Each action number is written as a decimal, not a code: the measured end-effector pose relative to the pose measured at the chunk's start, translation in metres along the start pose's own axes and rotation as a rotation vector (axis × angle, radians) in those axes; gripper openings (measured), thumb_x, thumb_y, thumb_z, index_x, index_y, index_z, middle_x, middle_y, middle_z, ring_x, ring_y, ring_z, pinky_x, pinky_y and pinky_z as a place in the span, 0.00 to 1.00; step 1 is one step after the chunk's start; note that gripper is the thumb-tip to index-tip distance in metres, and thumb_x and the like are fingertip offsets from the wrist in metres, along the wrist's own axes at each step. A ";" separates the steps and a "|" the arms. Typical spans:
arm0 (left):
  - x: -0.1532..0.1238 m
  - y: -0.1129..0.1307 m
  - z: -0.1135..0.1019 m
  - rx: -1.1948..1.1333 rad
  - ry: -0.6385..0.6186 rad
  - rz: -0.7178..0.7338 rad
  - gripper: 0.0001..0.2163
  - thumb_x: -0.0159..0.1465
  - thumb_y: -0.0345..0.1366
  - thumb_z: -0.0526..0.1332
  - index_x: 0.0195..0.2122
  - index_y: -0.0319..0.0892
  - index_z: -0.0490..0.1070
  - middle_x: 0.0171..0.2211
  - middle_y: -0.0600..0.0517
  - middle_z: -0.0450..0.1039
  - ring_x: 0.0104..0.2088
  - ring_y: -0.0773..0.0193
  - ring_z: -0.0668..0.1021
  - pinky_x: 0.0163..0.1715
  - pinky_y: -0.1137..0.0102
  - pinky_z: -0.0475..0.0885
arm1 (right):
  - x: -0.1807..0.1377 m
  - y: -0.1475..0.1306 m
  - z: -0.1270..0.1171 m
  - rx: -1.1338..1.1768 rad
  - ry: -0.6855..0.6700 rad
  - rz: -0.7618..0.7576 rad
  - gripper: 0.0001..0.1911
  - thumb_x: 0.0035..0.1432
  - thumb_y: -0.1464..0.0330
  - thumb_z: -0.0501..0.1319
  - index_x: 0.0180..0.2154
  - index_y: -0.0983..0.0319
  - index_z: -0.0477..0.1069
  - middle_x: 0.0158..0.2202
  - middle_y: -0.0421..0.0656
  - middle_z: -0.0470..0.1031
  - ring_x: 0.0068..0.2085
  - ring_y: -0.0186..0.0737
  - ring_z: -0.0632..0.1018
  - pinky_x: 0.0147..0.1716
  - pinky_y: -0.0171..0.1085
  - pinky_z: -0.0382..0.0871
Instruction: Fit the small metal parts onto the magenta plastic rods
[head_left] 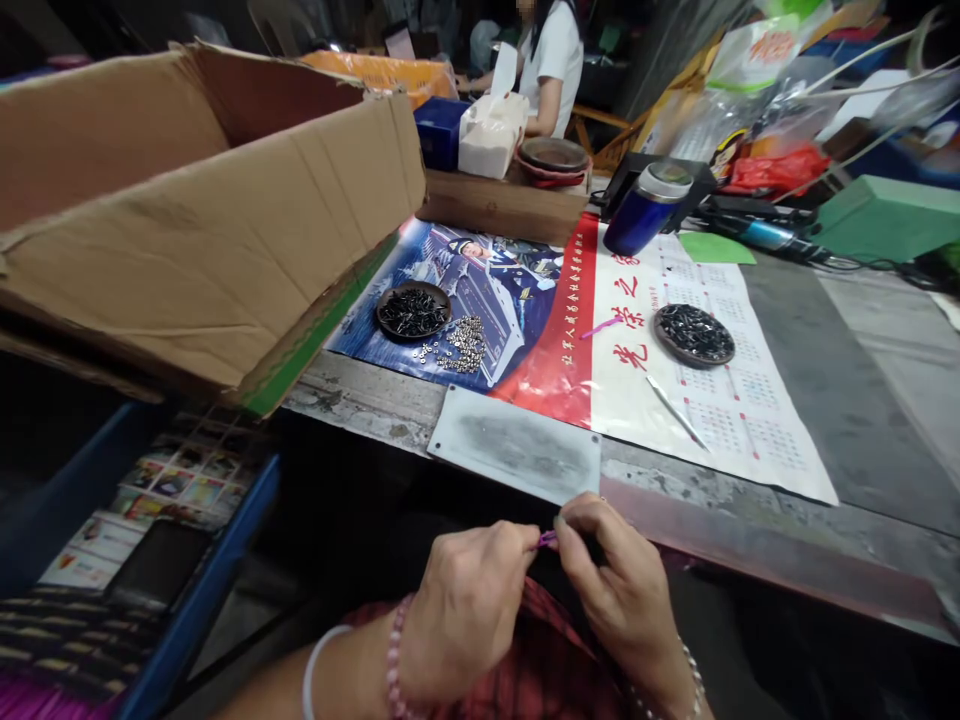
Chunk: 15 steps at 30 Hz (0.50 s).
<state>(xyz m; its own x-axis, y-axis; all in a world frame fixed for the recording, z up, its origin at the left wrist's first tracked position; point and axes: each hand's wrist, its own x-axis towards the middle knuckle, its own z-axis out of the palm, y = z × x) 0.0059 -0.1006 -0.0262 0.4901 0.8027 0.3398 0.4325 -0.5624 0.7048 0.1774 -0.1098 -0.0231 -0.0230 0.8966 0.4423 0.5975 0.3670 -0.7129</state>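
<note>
My left hand (472, 590) and my right hand (615, 585) are close together in front of the table edge, above my lap. Both are closed in a pinch on a short stretch of purple cord (548, 539); the rest of it is hidden by the fingers. Just beyond them a grey metal plate (517, 445) lies at the table's front edge. Farther back on a printed poster (532, 370) is a dish of small black pieces (414, 310), with a scatter of small metal beads (466, 345) beside it. A pink cord piece (601, 327) lies near the middle.
On the right are a second dish of dark pieces (694, 335), a thin pointed tool (679, 415) and a blue tumbler (647, 208). A large cardboard box (315, 230) overhangs the left side. Below it stands a blue drawer (217, 580). Someone in white (555, 70) sits behind.
</note>
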 end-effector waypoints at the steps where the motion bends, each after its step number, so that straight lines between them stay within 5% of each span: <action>1: 0.000 -0.001 0.000 -0.001 0.004 0.003 0.09 0.72 0.26 0.53 0.50 0.41 0.68 0.34 0.47 0.82 0.31 0.58 0.85 0.33 0.69 0.76 | 0.000 0.000 0.001 -0.009 -0.004 -0.002 0.10 0.68 0.73 0.56 0.32 0.58 0.64 0.26 0.37 0.68 0.25 0.31 0.72 0.26 0.30 0.67; 15: -0.020 -0.011 -0.006 0.076 0.115 -0.014 0.08 0.72 0.26 0.53 0.48 0.40 0.68 0.32 0.47 0.81 0.30 0.57 0.84 0.31 0.68 0.78 | 0.004 -0.009 0.022 0.053 -0.064 0.032 0.11 0.67 0.72 0.58 0.29 0.59 0.66 0.25 0.37 0.69 0.24 0.32 0.72 0.25 0.30 0.68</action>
<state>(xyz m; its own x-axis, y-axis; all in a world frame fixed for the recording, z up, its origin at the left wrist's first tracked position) -0.0131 -0.1091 -0.0363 0.3956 0.8257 0.4021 0.4973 -0.5607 0.6620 0.1546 -0.1035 -0.0270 -0.0567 0.9213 0.3847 0.5555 0.3493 -0.7546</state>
